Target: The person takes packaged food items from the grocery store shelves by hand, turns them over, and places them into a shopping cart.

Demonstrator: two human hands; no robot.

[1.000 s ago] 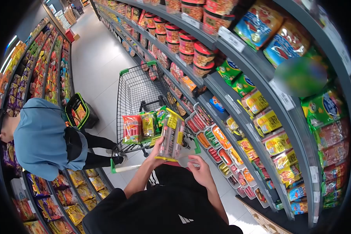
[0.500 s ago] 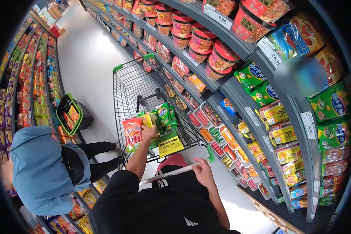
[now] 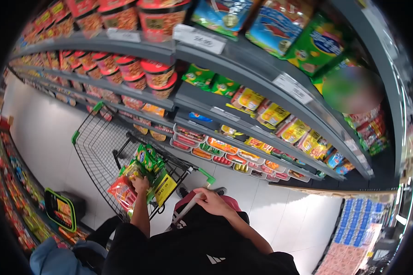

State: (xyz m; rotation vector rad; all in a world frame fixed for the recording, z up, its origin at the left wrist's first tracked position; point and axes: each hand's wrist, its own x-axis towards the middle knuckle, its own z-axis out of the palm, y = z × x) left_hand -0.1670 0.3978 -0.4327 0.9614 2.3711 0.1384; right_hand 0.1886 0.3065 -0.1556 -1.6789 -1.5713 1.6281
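My left hand (image 3: 141, 184) reaches over the near side of a wire shopping cart (image 3: 95, 158). Its fingers are closed on a yellow-green snack bag (image 3: 134, 170). Beside that bag lies a red-and-clear packet of sausages (image 3: 123, 189), with green snack bags (image 3: 149, 158) farther in. A yellow price card (image 3: 165, 187) is fixed at the cart's near end. My right hand (image 3: 210, 200) is wrapped round the pale cart handle (image 3: 186, 211), near its green end piece (image 3: 207, 176).
Shelves (image 3: 243, 59) of tubs and bagged snacks rise ahead and to the right. A black basket with a green rim (image 3: 62, 208) is on the left, near a person in a blue shirt (image 3: 55, 259). Stacked blue-and-white packs (image 3: 355, 222) stand at the right.
The view has swung right, bringing the floor and stacked packs there into sight. My left hand stays on the yellow-green bag inside the cart, and my right hand stays on the handle.
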